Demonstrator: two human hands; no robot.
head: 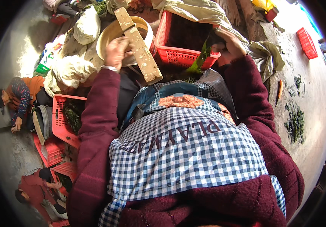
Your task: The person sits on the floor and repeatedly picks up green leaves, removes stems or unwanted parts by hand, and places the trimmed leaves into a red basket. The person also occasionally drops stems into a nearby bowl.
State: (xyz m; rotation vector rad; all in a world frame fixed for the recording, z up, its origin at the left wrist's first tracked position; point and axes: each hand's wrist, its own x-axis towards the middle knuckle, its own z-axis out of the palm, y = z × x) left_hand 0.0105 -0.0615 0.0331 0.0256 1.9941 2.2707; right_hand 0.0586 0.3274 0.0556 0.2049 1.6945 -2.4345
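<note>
A worn wooden board (143, 52) with a slot across it lies over a round pale tub (103, 37). My left hand (118, 51) is blurred beside the board, above the tub, with its fingers bent; whether it holds anything cannot be told. My right hand (231, 42) is at the right rim of a red plastic basket (180, 55), its fingers about a dark green leafy strip, perhaps seaweed (201, 58), that hangs down over the basket's near corner. Dark material fills the shaded inside of the basket.
Cream cloth sacks (87, 25) lie at the upper left, with cloth (268, 54) beyond the basket at right. A red crate of dark greens (66, 119) stands at my left. Co-workers (23, 93) sit farther left. An orange-handled tool (280, 89) and green scraps (295, 122) lie on the right.
</note>
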